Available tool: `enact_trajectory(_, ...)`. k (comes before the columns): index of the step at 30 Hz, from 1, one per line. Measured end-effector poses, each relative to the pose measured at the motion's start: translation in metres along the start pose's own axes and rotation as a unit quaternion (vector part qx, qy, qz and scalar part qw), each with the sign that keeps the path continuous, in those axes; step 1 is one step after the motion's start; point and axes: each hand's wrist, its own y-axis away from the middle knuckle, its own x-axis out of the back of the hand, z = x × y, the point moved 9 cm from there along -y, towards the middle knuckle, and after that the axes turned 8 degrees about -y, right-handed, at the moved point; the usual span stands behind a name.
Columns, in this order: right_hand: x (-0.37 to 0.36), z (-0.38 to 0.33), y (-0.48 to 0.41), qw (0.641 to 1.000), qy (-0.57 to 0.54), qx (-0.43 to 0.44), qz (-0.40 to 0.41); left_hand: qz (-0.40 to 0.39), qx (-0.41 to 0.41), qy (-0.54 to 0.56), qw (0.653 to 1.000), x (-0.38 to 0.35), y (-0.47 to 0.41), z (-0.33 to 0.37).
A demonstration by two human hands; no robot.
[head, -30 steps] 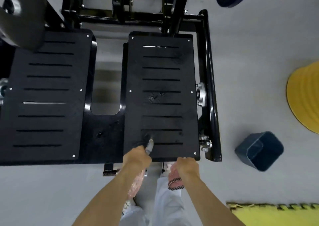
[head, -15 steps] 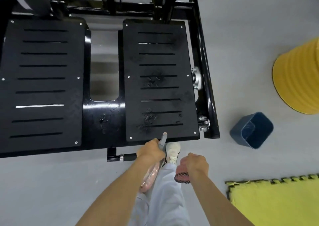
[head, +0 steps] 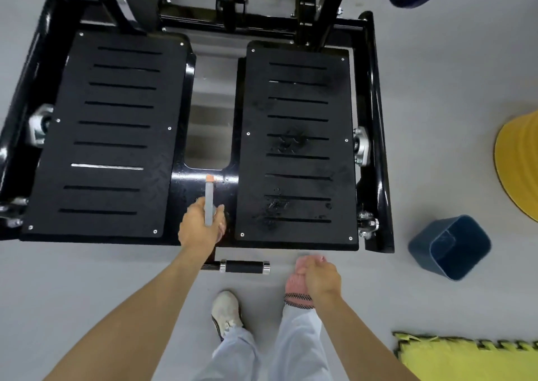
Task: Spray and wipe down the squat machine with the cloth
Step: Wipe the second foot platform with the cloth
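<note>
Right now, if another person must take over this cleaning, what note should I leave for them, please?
Left hand grips the spray bottle, nozzle over the centre bridge.
Right hand holds the bunched pink cloth off the machine, above the floor.
Done: right footplate shows wet spray patches.
To do: wipe it; left footplate looks dry, so spray and wipe that too.

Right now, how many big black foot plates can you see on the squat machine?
2. The left foot plate sits across the middle gap from the right foot plate, which looks speckled with wet spray. None seems hidden.
</note>
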Motion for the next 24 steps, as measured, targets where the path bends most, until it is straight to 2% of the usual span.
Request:
enact_trajectory(5,-0.006,-0.016,-0.009,0.986,0.167,0.026,-0.012,0.042,0.061,0.108,0.991,0.012,-0.024,-0.003)
enact_trajectory(12,-0.004,-0.033,-0.034,0.986,0.152,0.060,-0.045,0.066,0.064,0.180,0.979,0.007,-0.041,0.002)
enact_trajectory(20,0.012,-0.066,-0.055,0.976,0.167,0.099,-0.100,0.074,0.029,0.172,0.982,-0.006,-0.034,0.015)
enact_trajectory(24,0.022,-0.078,-0.062,0.975,0.162,0.097,-0.116,0.083,0.083,0.180,0.977,-0.015,-0.031,-0.002)
